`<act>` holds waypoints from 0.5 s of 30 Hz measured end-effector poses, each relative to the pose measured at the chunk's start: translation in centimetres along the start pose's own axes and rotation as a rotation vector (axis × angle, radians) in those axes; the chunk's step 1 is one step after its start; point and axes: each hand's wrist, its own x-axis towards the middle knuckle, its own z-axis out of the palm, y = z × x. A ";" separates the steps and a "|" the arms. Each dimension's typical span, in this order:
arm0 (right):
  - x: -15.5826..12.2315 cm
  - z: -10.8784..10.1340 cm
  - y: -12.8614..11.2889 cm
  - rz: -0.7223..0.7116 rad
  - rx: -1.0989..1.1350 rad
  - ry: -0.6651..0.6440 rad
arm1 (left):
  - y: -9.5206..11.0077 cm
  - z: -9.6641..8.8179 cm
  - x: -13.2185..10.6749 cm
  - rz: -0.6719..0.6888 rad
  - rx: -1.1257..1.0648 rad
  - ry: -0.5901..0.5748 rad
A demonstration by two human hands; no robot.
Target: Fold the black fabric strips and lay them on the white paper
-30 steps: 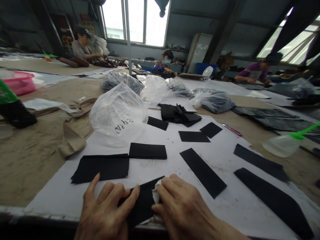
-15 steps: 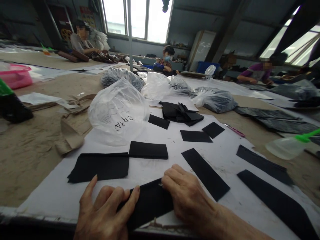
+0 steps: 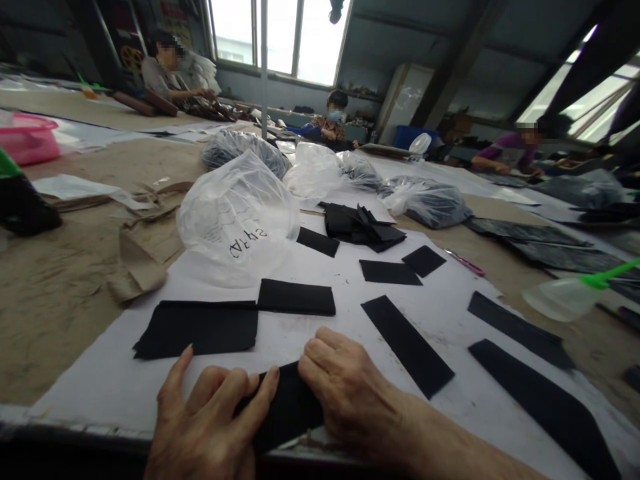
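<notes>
Bench edge runs close along the near side of my black piece in the head view; bare paper opens beyond. Its long axis slants up rightward. My left grip presses it, fingers spread; my right grip curls over its right end, pinch hidden.
</notes>
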 end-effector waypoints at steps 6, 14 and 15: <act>-0.9 -0.5 0.5 0.093 0.039 -0.025 | 0.4 0.0 0.1 -0.031 0.011 0.018; -0.3 -0.8 0.6 -0.033 -0.066 -0.061 | -0.4 -0.1 0.0 0.058 0.075 -0.030; -0.5 -1.0 0.8 -0.025 -0.114 -0.072 | -0.6 -0.2 -0.1 0.091 0.103 -0.049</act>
